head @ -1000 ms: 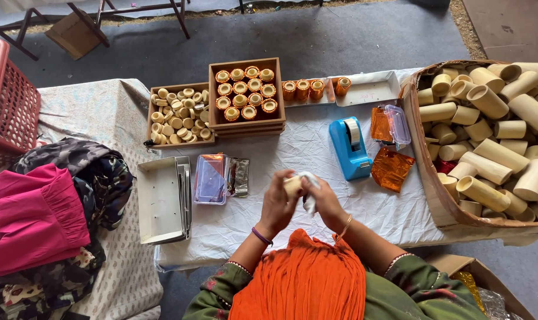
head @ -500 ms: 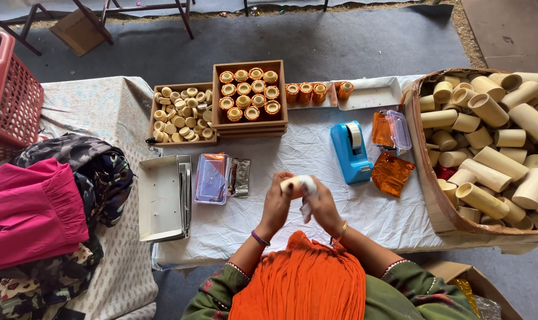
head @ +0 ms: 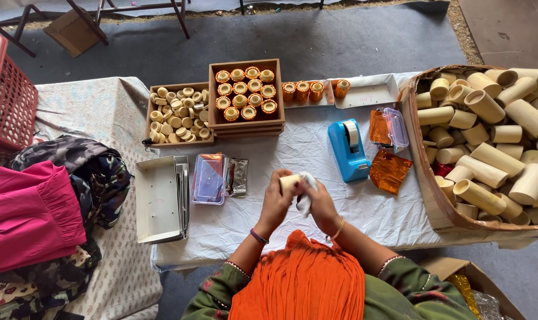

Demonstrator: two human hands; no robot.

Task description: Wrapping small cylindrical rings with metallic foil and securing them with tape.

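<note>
The left hand (head: 276,200) closes around a short pale tube (head: 288,181), with the fingers wrapped on its left end. The tube lies almost level, and its long axis runs left to right, from one hand toward the other. The right hand (head: 320,202) is just beside it on the right and pinches a small white cloth (head: 305,200) against the right end of the tube. So both hands touch the tube, and it sits between them, low above the white table cover (head: 316,148), near the person's body. Whether the cloth goes inside the open end, I cannot tell, because the fingers hide it.

Farther on the table, a little to the right, stands a blue tape dispenser (head: 347,149), and beside it lie orange foil sheets (head: 389,170). At the far side there is a wooden tray (head: 246,95) full of finished orange-rimmed cups. On the right a big basket (head: 426,178) holds many plain tubes of the same pale colour, well apart from the hands.
</note>
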